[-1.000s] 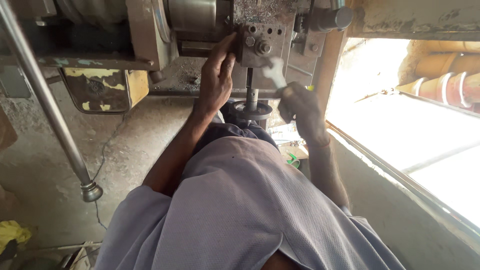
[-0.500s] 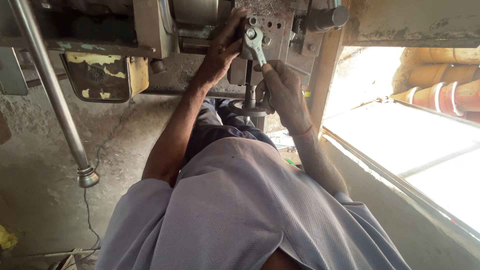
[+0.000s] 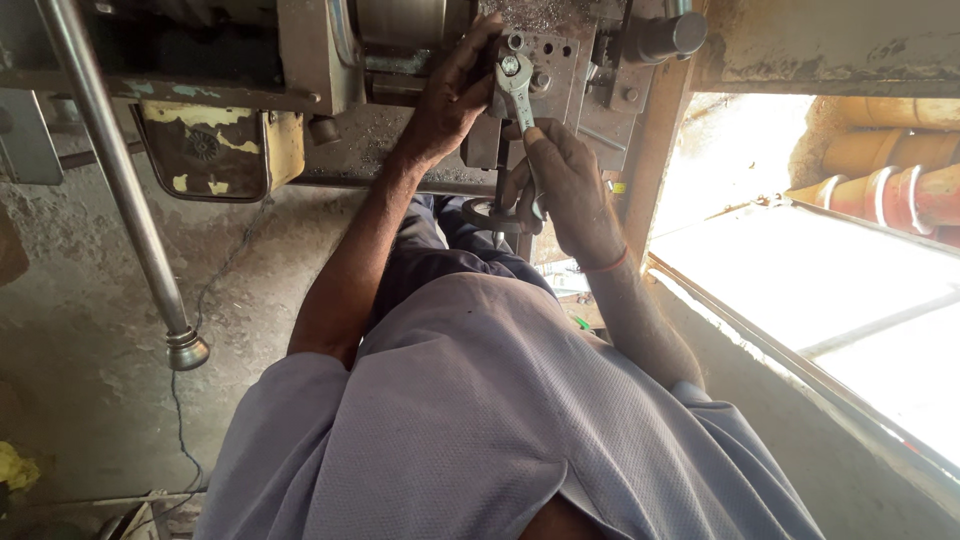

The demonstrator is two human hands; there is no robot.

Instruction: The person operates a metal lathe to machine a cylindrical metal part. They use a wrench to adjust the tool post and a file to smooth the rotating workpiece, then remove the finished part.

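Fingers, right hand (image 3: pixel 565 185): wrapped around the lower shank of a grey steel open-ended spanner (image 3: pixel 518 85); the grip is closed on the tool.
Fingers, left hand (image 3: pixel 452 95): curled over the edge of the machine block just left of the spanner head; whether anything is gripped cannot be told.
Spanner position: held nearly upright, its head seated on a bolt head at the upper part of a grey perforated steel block (image 3: pixel 545 60).
Steel block: mounted at the front of a worn, paint-chipped grey machine (image 3: pixel 320 60); several round holes and bolt heads are seen on its face.
Cylindrical part: a dark round metal knob (image 3: pixel 665 35) projects to the right of the block.
Round disc: a dark metal handwheel (image 3: pixel 490 213) is partly visible below the block, behind the right hand.
Polished rod: a long steel lever with a rounded end knob (image 3: pixel 120 190) runs diagonally at the left, well apart from both hands.
Floor: rough grey concrete (image 3: pixel 90 400) is seen below the machine.
Clothing: a grey short-sleeved shirt (image 3: pixel 480 430) fills the lower view.
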